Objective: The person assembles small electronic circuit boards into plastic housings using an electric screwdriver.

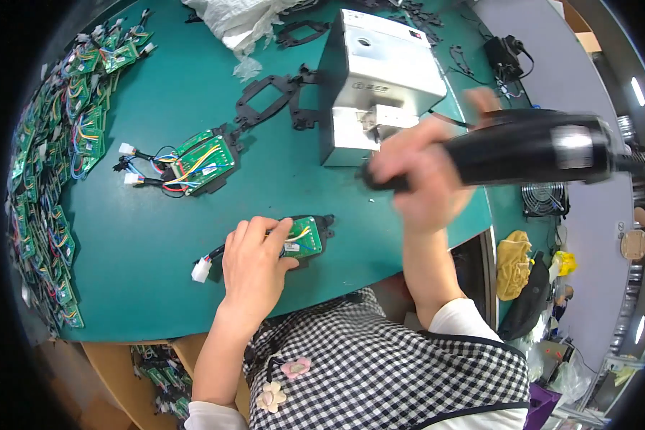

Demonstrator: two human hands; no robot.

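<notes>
Near the table's front edge, my left hand (254, 261) is closed over a green circuit board (306, 240) seated in a black plastic frame (325, 228). Its fingers cover the board's left part, and a white connector (202, 269) on wires sticks out beyond them. My right hand (426, 168) grips a black electric screwdriver (530, 147), held level and smeared by motion. Just beyond that hand stands a silver metal box (387, 61), which looks like a screw feeder. Another framed board (206, 163) with wires lies further up and left.
A long heap of wired circuit boards (86, 136) lines the left side of the green table (150, 272). Empty black frames (261, 100) lie left of the metal box, near a white plastic bag (240, 25). At right are a fan (544, 199) and a yellow cloth (514, 265).
</notes>
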